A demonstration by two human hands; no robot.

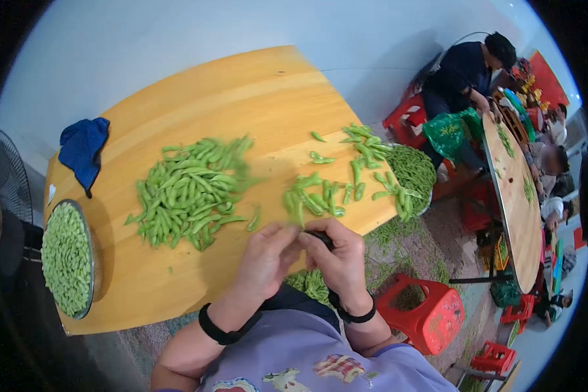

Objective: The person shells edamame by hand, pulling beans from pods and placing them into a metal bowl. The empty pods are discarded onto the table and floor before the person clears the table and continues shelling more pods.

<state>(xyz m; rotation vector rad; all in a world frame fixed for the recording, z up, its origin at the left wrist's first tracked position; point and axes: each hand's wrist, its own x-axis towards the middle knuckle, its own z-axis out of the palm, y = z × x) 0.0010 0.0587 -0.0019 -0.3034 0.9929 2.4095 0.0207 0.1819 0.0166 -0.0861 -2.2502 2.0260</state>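
My left hand (266,256) and my right hand (335,251) meet at the near edge of the wooden table (242,85). A green pod (299,214) sticks up from the pinched fingers of my left hand. My right hand is closed around a small black tool (321,239), its tip hidden between the hands. Left of them lies a large heap of green pods (186,196). Looser pods (315,202) are scattered just beyond my hands, toward the table's right end.
A metal bowl of small green pieces (65,261) stands at the table's left edge, near a blue cloth (85,151) and a fan (6,176). A red stool (431,313) is at right. People, including one in dark clothes (460,72), sit around a round table (516,196).
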